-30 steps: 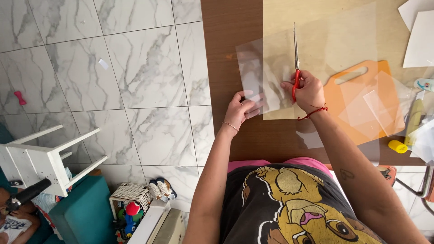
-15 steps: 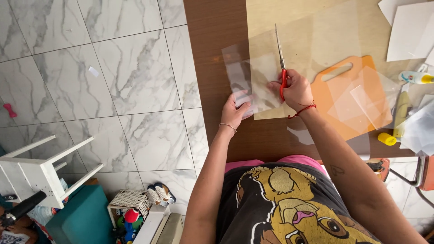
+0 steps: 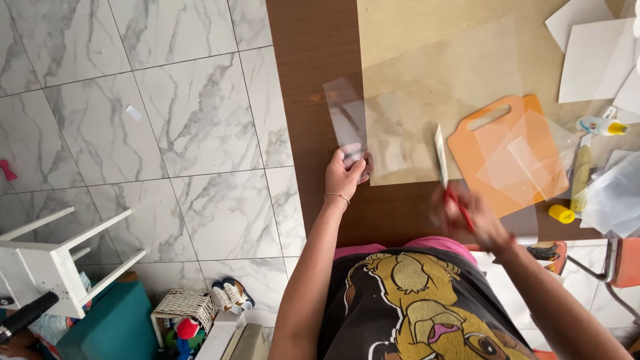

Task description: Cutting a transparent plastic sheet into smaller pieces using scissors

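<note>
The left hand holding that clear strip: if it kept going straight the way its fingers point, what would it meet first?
Apart from the clear plastic strip that the left hand already pinches, probably only bare brown table. The fingers point away from the body, along the table's left side. The larger clear sheet lies just to the right.

A single head-worn camera looks steeply down from close above the person's chest, facing forward over both arms onto the brown table [image 3: 313, 100] and marble floor [image 3: 133, 133] alongside

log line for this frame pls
left hand: holds clear plastic strip | right hand: holds scissors, blurred | clear sheet on brown table
</note>
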